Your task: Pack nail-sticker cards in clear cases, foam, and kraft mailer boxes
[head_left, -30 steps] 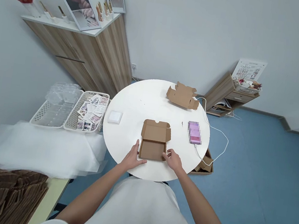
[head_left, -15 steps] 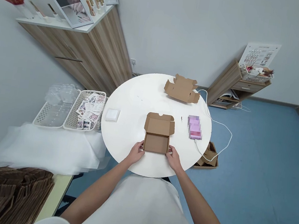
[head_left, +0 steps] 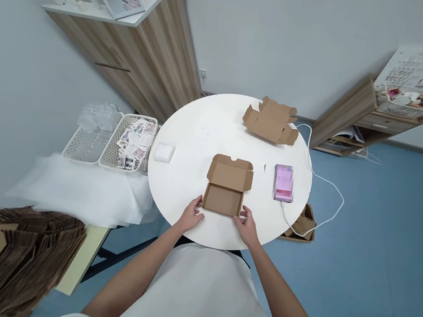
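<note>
A small brown cardboard box (head_left: 223,200) rests on the white round table (head_left: 180,185), its lid raised and leaning back. The tray of the box looks bare inside. My left hand (head_left: 190,215) is beside the front left corner, thumb and fingers apart, holding nothing. At the front right corner, my right hand (head_left: 247,227) grips the box, thumb at the front and fingers along the side. Farther back on the table lies an unfolded cardboard box blank (head_left: 272,122).
A blurred pink phone-like device (head_left: 284,183) with a white cable (head_left: 328,181) lies right. A white square stack (head_left: 164,152) sits left. Beyond the left edge are a basket of printed cards (head_left: 135,142), white sheets (head_left: 84,190) and stacked flat cardboard (head_left: 25,253). A carton (head_left: 301,228) stands on the floor.
The box has turned slightly, its front right corner now nearer me. My left hand has come away from its side and opened. The view has shifted.
</note>
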